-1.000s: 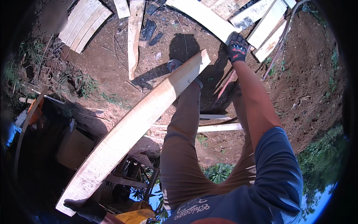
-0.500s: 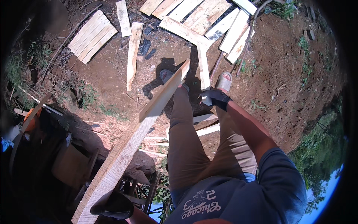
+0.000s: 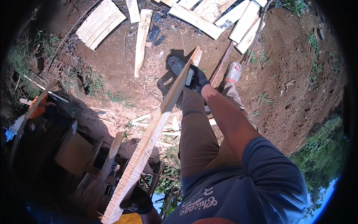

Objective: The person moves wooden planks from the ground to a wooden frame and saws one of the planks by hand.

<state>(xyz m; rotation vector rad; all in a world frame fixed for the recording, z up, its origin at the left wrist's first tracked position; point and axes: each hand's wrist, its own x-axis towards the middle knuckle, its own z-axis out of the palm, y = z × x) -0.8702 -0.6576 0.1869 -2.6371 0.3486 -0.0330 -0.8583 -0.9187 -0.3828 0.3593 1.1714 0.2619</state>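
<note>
A long, pale, rough-sawn plank (image 3: 145, 147) slants from the lower left up to a tapered end near my feet. My gloved left hand (image 3: 138, 201) is closed on it close to its near end; the plank hides part of those fingers. Beside the plank's far part, my gloved right hand (image 3: 199, 78) is closed around a short, narrow board (image 3: 189, 77). Most of that board lies behind the plank and my fingers, with its pale tip showing past the plank's end. I cannot tell whether the two pieces touch.
Pale boards (image 3: 195, 20) lie in rows on the ground ahead, with joined planks (image 3: 100, 24) and a single slat (image 3: 143, 43) farther left. Offcuts (image 3: 167, 132) and sawdust lie near my legs. A person in orange (image 3: 39, 108) is at the left, near shaded timber.
My right hand has moved left, bringing the narrow board in beside the long plank. The plank and my left hand have shifted right in the view.
</note>
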